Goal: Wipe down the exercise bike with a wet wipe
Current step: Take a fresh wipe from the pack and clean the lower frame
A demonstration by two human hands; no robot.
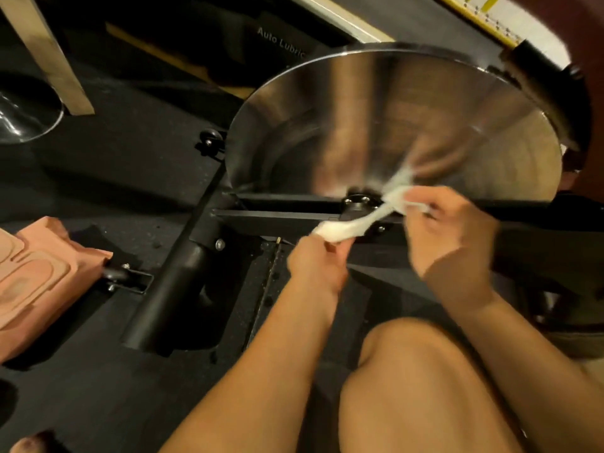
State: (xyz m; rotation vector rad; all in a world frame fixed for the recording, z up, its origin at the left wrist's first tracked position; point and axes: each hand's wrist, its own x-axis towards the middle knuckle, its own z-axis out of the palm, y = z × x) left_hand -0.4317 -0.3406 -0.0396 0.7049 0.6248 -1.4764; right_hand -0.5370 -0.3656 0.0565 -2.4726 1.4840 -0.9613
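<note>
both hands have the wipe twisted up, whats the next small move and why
Probably spread the wet wipe flat. It is stretched like a rope between the left hand and right hand beside the flywheel, so little cloth would touch metal.

Big metal wheel (pixel 376 125) behind two hands. Wet wipe (pixel 356 220) stretched between left hand (pixel 315 263) and right hand (pixel 451 230). Pack of wipes (pixel 36 276) on floor, far left. Knee (pixel 425 380) in front.

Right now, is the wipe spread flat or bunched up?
Bunched: the wipe is a twisted strand stretched between the left hand and right hand.
</note>
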